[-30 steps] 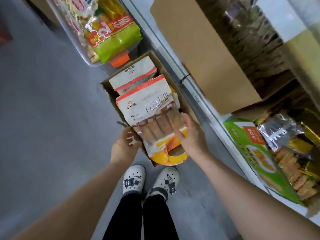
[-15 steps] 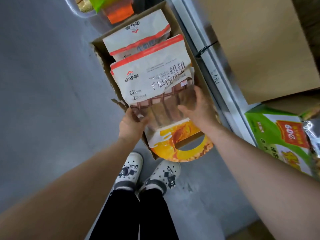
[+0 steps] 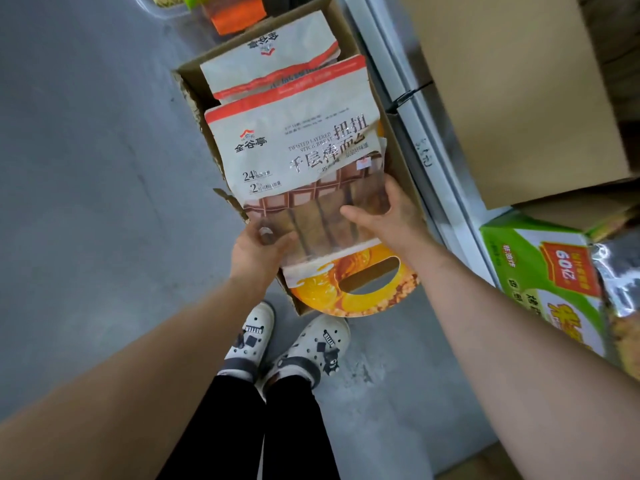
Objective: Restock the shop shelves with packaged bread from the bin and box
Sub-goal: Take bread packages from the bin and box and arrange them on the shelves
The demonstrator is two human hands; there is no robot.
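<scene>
A white, red-banded bread bag (image 3: 294, 150) is gripped at its near end by left hand (image 3: 258, 252) and right hand (image 3: 393, 216) over the brown cardboard box (image 3: 189, 85); its length points away, the white shelf (image 3: 410, 98) lying rightward.

The front bread bag (image 3: 277, 157) reads "金谷亭", "TWISTED LAYERED STICK BREAD", "扭扭" and "千层棒面", with "24h" and "2" lower left. The rear bread bag (image 3: 266, 69) shows the same logo upside down. The green carton (image 3: 540, 271) carries "60亿" and "非油炸".
</scene>
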